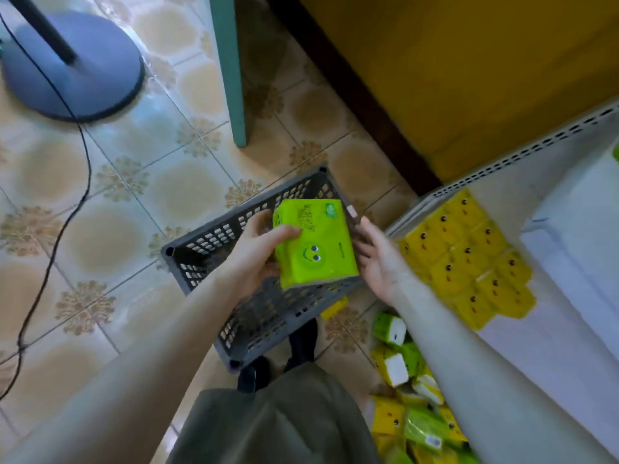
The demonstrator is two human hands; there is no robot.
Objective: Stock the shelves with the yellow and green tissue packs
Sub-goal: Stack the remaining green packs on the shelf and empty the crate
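Green tissue pack (315, 244) sits between both hands above a grey basket (214, 236). Left hand (258, 249) clasps its left side, thumb on top. Right hand (378, 259) touches its right edge; whether it grips is unclear. Yellow packs (469, 256) lie just right.

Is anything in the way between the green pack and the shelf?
Only the person's own right hand, open at the right side of the green pack. Past it the shelf has bare room beside the stacked yellow packs.
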